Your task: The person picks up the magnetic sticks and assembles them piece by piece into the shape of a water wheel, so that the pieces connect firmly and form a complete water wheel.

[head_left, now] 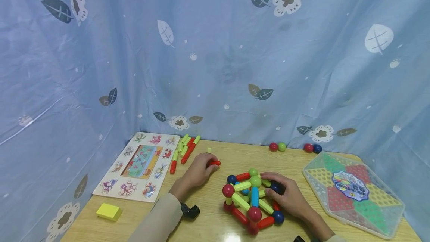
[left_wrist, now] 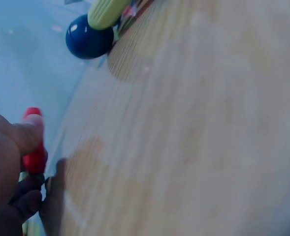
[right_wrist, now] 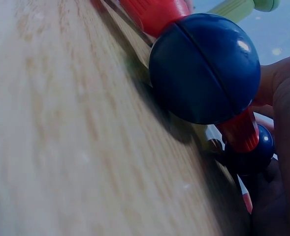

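Observation:
My left hand (head_left: 199,169) pinches a red rod (head_left: 216,163) between thumb and fingers, above the table left of the middle. The left wrist view shows the same red rod (left_wrist: 34,160) upright under the thumb. A ball-and-rod magnetic structure (head_left: 240,199) of red, yellow-green and blue rods stands at the front middle. My right hand (head_left: 287,193) holds its right side, thumb and fingers around a dark blue ball (head_left: 277,188). Up close in the right wrist view, another dark blue ball (right_wrist: 204,69) joins two red rods.
Several loose red and yellow-green rods (head_left: 190,149) lie at the back left, beside an animal puzzle board (head_left: 164,174). A yellow block (head_left: 109,211) sits front left. Loose balls (head_left: 273,146) line the back by the curtain. A hexagonal game box (head_left: 389,212) lies at the right.

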`<state>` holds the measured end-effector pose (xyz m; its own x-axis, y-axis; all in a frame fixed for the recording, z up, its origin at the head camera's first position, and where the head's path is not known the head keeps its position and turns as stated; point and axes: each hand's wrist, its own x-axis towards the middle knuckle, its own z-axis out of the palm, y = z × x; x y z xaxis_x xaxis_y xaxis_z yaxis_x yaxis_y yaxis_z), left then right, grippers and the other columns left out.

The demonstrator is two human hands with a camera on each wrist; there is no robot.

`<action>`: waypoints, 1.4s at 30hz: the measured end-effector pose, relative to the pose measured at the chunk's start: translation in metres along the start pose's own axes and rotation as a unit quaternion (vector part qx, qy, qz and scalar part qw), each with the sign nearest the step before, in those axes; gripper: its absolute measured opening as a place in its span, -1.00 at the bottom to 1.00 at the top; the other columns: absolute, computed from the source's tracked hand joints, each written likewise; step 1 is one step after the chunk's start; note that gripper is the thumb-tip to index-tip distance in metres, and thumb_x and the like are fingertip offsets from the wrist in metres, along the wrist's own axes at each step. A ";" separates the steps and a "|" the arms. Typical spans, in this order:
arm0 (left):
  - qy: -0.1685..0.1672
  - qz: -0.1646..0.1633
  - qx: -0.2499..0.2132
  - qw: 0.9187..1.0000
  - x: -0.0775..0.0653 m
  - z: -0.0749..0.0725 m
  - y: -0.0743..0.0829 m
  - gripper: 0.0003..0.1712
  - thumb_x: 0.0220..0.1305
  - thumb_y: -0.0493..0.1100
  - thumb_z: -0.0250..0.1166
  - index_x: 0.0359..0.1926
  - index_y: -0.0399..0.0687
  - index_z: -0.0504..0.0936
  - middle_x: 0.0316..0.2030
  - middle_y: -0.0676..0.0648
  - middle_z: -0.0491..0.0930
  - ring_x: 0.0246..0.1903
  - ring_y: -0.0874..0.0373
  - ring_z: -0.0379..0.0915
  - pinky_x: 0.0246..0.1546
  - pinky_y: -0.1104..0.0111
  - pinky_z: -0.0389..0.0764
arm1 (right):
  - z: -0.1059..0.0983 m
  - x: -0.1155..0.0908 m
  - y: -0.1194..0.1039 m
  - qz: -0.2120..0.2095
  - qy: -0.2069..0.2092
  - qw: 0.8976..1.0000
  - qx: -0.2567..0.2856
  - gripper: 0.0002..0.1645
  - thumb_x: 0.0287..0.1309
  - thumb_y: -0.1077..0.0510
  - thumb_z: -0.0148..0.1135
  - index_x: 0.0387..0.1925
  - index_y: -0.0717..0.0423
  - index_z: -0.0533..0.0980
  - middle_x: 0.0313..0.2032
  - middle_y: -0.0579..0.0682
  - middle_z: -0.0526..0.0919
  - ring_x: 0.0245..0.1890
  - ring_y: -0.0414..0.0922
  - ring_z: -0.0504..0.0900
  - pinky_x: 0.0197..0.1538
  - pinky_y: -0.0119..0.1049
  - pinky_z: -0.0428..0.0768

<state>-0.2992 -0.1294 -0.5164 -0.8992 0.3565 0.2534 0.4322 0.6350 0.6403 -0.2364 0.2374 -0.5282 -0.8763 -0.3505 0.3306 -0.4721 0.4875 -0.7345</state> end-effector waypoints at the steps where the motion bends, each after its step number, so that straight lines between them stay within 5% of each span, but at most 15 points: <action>1: 0.009 -0.014 -0.026 1.000 -0.002 0.002 0.002 -0.84 0.60 -0.14 0.34 0.09 0.00 0.72 -0.06 0.04 0.68 -0.04 0.14 0.55 0.08 0.20 0.65 | 0.000 0.000 0.000 0.001 0.001 1.000 0.000 -0.54 0.38 0.14 0.51 0.22 -0.35 0.69 0.27 -0.17 0.76 0.34 -0.22 0.66 0.39 -0.57 0.40; 4: 0.034 -0.061 -0.156 0.985 -0.008 0.007 0.013 -0.80 0.62 -0.14 0.32 0.14 -0.05 0.69 -0.06 0.01 0.70 -0.07 0.17 0.58 0.02 0.35 0.66 | -0.001 -0.001 0.000 0.002 0.000 1.000 0.000 -0.55 0.39 0.14 0.51 0.22 -0.34 0.69 0.28 -0.15 0.75 0.35 -0.23 0.65 0.39 -0.57 0.39; 8: 0.033 -0.060 -0.336 0.939 -0.013 0.016 0.034 -0.74 0.60 -0.18 0.34 0.17 -0.21 0.63 0.03 -0.23 0.75 0.02 0.05 0.71 0.10 0.44 0.71 | -0.001 -0.001 -0.001 0.004 0.002 1.000 -0.001 -0.56 0.39 0.14 0.50 0.21 -0.34 0.70 0.28 -0.14 0.75 0.35 -0.23 0.64 0.39 -0.56 0.38; 10: 0.015 -0.043 -0.384 0.922 -0.014 0.021 0.043 -0.72 0.60 -0.22 0.33 0.18 -0.28 0.60 0.08 -0.33 0.76 0.08 0.00 0.76 0.17 0.41 0.72 | -0.001 -0.001 -0.002 0.003 0.002 1.000 -0.002 -0.56 0.39 0.14 0.50 0.21 -0.34 0.70 0.28 -0.13 0.75 0.35 -0.22 0.65 0.39 -0.55 0.39; 12: 0.000 -0.030 -0.406 0.913 -0.016 0.026 0.049 -0.71 0.59 -0.25 0.33 0.19 -0.31 0.58 0.12 -0.37 0.76 0.11 0.01 0.77 0.20 0.40 0.71 | -0.001 0.000 -0.002 0.003 0.001 1.000 -0.001 -0.57 0.40 0.13 0.50 0.20 -0.34 0.70 0.28 -0.13 0.75 0.35 -0.21 0.65 0.39 -0.54 0.40; 19: -0.012 -0.009 -0.388 0.922 -0.020 0.040 0.049 -0.67 0.56 -0.30 0.35 0.24 -0.30 0.59 0.13 -0.32 0.78 0.11 0.17 0.75 0.21 0.48 0.67 | 0.000 0.000 -0.001 0.004 -0.002 1.000 -0.001 -0.58 0.39 0.13 0.50 0.19 -0.34 0.71 0.28 -0.13 0.75 0.35 -0.18 0.66 0.39 -0.54 0.41; 26: -0.020 0.013 -0.397 0.918 -0.020 0.045 0.047 -0.70 0.55 -0.32 0.35 0.17 -0.32 0.54 0.16 -0.33 0.77 0.20 0.05 0.73 0.26 0.44 0.64 | -0.001 -0.001 -0.001 -0.002 0.001 1.000 -0.002 -0.58 0.38 0.14 0.51 0.18 -0.33 0.72 0.28 -0.13 0.75 0.36 -0.19 0.65 0.40 -0.58 0.37; 34: -0.017 -0.004 -0.341 0.940 -0.024 0.046 0.045 -0.73 0.51 -0.33 0.39 0.17 -0.17 0.71 0.08 -0.18 0.83 0.16 0.01 0.74 0.21 0.45 0.66 | 0.002 -0.001 0.002 -0.007 -0.002 1.000 0.013 -0.57 0.38 0.15 0.51 0.18 -0.31 0.72 0.28 -0.11 0.75 0.36 -0.22 0.64 0.40 -0.61 0.36; 39: -0.008 0.007 -0.308 0.951 -0.029 0.046 0.043 -0.74 0.46 -0.31 0.44 0.12 -0.15 0.77 0.01 -0.14 0.84 0.07 0.02 0.77 0.12 0.42 0.70 | -0.006 0.004 0.006 -0.006 -0.016 0.997 0.080 -0.57 0.42 0.24 0.44 0.27 0.03 0.69 0.23 0.11 0.77 0.23 -0.27 0.71 0.28 -0.53 0.57; 42: -0.005 0.009 -0.303 0.953 -0.031 0.045 0.043 -0.74 0.43 -0.32 0.47 0.10 -0.14 0.78 -0.02 -0.13 0.85 0.03 0.04 0.78 0.08 0.41 0.71 | -0.021 0.012 0.011 -0.003 0.010 0.994 0.112 -0.60 0.44 0.32 0.39 0.25 0.26 0.66 0.14 0.31 0.77 0.09 -0.23 0.78 0.14 -0.49 0.69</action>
<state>-0.2499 -0.0819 -0.5297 -0.8903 0.3714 0.2637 0.3265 0.1167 0.9380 -0.2543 0.2552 -0.5201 -0.8763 -0.3360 0.3453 -0.4460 0.2945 -0.8452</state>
